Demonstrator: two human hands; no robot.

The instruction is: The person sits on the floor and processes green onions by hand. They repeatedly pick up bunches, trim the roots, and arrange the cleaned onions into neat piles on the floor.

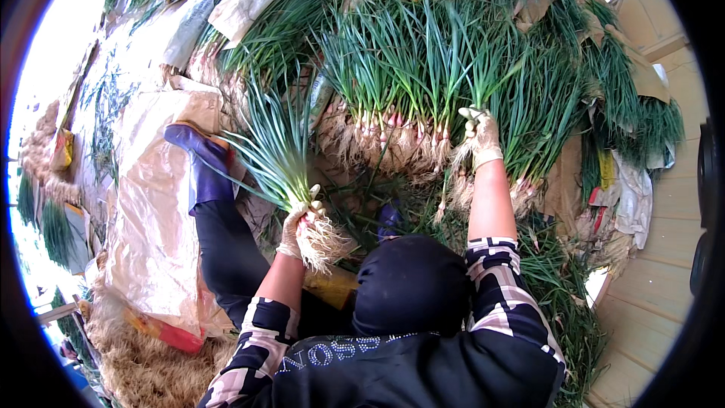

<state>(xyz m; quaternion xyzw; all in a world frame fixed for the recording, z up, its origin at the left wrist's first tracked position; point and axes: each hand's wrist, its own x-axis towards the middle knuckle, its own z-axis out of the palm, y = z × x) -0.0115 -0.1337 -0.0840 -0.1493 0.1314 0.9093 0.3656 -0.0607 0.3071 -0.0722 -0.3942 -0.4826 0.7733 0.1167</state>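
Note:
My left hand, in a pale glove, is closed round a bunch of green onions just above its reddish bulbs; the leaves point away from me and the pale roots hang below the fingers. At the right, my gloved right hand grips green onions low on their stems, with some roots showing beside the fingers. Between the hands and farther off lies a row of green onions, bulbs and roots towards me. More green onions lie to the right of my right hand.
A large translucent plastic sheet lies at the left, near my boot. Behind it are a white sack and more green onions. Loose leaves cover the ground at the right, near a panelled wall. A fibrous root heap is at lower left.

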